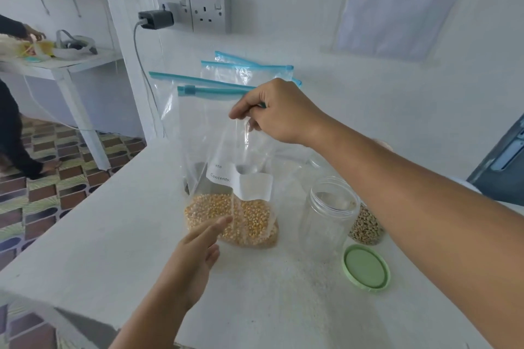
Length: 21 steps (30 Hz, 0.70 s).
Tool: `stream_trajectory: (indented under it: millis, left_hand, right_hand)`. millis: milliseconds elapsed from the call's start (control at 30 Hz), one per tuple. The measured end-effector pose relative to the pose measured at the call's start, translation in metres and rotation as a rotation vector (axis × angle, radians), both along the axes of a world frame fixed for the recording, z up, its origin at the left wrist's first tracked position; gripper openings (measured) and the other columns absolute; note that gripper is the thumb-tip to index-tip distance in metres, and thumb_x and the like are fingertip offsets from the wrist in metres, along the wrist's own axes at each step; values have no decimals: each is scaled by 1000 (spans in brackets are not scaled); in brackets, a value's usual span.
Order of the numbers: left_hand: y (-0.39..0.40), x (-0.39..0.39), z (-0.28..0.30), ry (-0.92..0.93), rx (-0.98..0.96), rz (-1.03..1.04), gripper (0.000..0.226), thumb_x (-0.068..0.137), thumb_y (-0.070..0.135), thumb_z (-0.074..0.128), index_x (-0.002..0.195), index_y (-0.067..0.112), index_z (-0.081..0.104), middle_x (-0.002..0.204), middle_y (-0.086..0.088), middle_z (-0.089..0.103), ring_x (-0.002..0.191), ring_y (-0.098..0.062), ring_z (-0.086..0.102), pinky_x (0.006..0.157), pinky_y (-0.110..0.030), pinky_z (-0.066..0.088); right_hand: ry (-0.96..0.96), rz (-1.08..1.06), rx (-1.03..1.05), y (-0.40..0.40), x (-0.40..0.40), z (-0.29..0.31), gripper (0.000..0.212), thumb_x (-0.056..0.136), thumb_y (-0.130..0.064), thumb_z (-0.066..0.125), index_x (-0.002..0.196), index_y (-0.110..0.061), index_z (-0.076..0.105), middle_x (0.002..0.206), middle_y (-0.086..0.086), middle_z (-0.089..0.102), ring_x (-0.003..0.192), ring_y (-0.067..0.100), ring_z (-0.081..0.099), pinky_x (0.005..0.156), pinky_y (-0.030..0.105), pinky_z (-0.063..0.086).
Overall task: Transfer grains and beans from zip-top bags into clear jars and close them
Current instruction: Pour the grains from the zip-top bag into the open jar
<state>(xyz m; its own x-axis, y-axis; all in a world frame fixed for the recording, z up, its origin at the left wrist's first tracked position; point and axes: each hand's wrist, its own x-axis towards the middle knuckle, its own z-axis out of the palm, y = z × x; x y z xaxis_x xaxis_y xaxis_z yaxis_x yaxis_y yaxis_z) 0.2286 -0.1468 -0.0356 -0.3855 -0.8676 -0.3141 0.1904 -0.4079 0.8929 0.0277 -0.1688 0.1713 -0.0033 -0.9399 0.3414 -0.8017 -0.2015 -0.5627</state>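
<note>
A: Item, bag (226, 178)?
B: I logged it mid-frame, upright, corn at the bottom, right hand (279, 110) pinching its top.
A: Left hand (198, 249)?
B: Fingers straight, nearest the corn; jar (326, 215) lay right of it.

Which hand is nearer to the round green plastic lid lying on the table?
Left. The left hand reaches toward the corn bag, left of the round green plastic lid. The right hand pinches the bag's top, much farther up.
</note>
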Motion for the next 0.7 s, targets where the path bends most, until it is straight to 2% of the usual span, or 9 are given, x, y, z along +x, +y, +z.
stream_trajectory:
  millis: [100,167,300,367,433,533,633,700]
  left_hand:
    - [-9,-2,3,149,155,78,34,78,31,82,110,18,84,143,2,56,132,-23,52,115,-38,44]
    - [-12,-5,4,190,192,104,34,79,28,83,111,17,83,154,1,46,136,-24,51,110,-35,47]
    - [-9,-6,0,260,214,119,33,78,30,83,109,22,84,160,-5,42,153,-30,36,120,-38,40]
    - [-8,-4,-4,321,234,107,33,81,33,81,112,24,84,159,-1,45,151,-31,38,116,-37,42]
    - [-8,-2,-4,388,248,86,34,84,35,81,116,24,82,157,3,50,141,-28,47,110,-36,42]
    - [-11,1,-8,506,226,35,68,53,44,103,114,24,80,144,-11,60,121,-30,55,109,-37,40]
    - [-16,1,-6,596,183,43,72,44,48,105,108,24,81,136,-13,66,128,-35,57,120,-48,38]
    - [-16,0,2,589,123,51,68,54,48,102,113,23,80,136,-12,69,131,-34,59,119,-53,39]
  right_hand:
    - [-7,10,-28,2,5,-1,40,95,5,52,106,-18,83,93,-7,77,70,1,70,82,20,59]
    - [-18,15,-46,4,8,0,40,95,5,51,105,-18,83,90,-7,77,71,1,71,85,25,60]
    - [-74,13,-86,6,14,5,41,92,6,51,102,-18,83,87,-6,77,77,5,73,90,31,60]
    - [-116,20,-115,7,16,9,40,91,8,52,100,-17,83,89,-3,78,77,8,73,91,33,60]
    - [-170,32,-140,8,19,13,39,92,9,53,100,-14,83,91,0,79,77,14,74,91,35,61]
    - [-220,40,-188,10,20,21,36,94,8,54,99,-12,83,94,4,79,80,24,75,90,38,62]
    - [-291,57,-230,12,19,30,36,95,8,54,97,-12,83,89,5,78,78,30,73,87,45,63]
    - [-337,70,-254,15,18,35,35,95,9,54,96,-12,83,89,6,78,76,29,72,85,45,64]
